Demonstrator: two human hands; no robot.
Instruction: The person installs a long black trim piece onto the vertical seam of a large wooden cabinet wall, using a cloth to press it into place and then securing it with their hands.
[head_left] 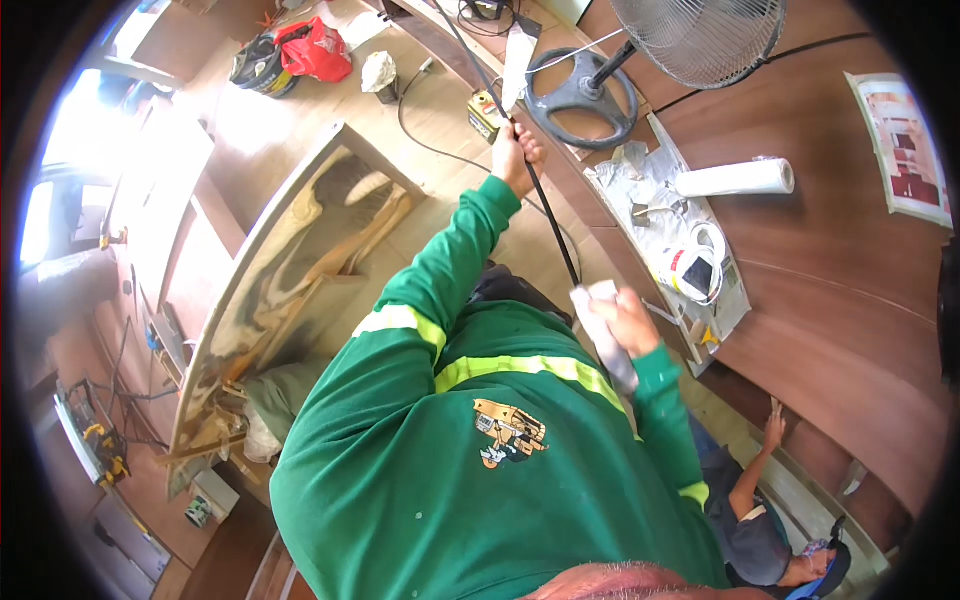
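My left hand (517,155) is closed around a long black cable (549,208), which runs on past it toward the top of the view. Nearer my body, my right hand (630,320) grips a whitish cloth (603,325) where the cable reaches it. The cable looks straight between my two hands. Whether it passes inside the cloth is hidden by my fingers. Just beyond my left hand stands a small yellow box (487,115). A grey steering wheel (582,98) lies to its right.
A wire-guarded fan (700,35) stands at the far right. On a narrow board (735,300) lie a white roll (735,178) and a coiled white cable (705,265). A curved wooden panel (290,250) rises at left. Another person (755,530) works at lower right, one hand on the brown panel.
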